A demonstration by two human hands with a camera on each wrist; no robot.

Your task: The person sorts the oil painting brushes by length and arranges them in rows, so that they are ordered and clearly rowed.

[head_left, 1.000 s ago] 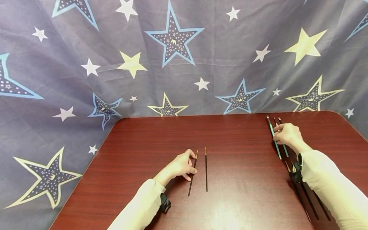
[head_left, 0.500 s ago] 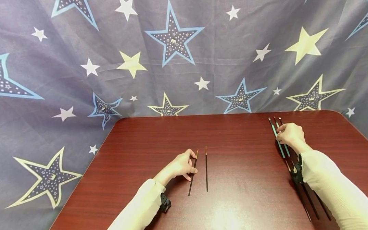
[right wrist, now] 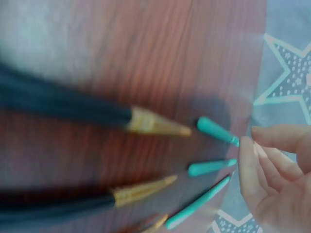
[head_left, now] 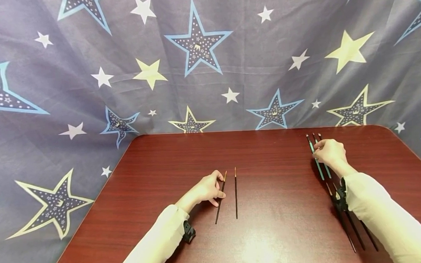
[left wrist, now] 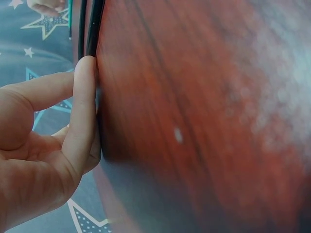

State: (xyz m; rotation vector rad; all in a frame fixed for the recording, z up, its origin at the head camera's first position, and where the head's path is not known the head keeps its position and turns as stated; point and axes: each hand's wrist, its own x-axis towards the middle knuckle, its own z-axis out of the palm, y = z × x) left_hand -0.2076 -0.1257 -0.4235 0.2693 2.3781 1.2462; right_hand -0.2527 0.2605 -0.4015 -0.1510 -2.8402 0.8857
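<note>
My left hand (head_left: 207, 188) is at a thin black paintbrush (head_left: 218, 213) with an orange tip, fingertips and thumb on its upper half. Just right of it lies a similar black paintbrush (head_left: 236, 197), parallel but less slanted. At the far right, my right hand (head_left: 331, 153) pinches the leftmost turquoise paintbrush (head_left: 318, 168) by its handle, low over the table. Two more turquoise paintbrushes lie beside it, partly hidden by the hand; the right wrist view shows their handle ends, including a middle turquoise handle (right wrist: 211, 167).
Under the right forearm lie several larger black paintbrushes (head_left: 346, 229) with gold ferrules, their tips close to the turquoise handles. The dark red table (head_left: 169, 157) ends at a star-patterned curtain (head_left: 242, 59) behind and on the left. A black camera (head_left: 189, 231) is strapped to the left wrist.
My right hand has shifted the leftmost turquoise paintbrush slightly right and nearer me, bringing its tip closer in line with the others. The left hand stays in place.
</note>
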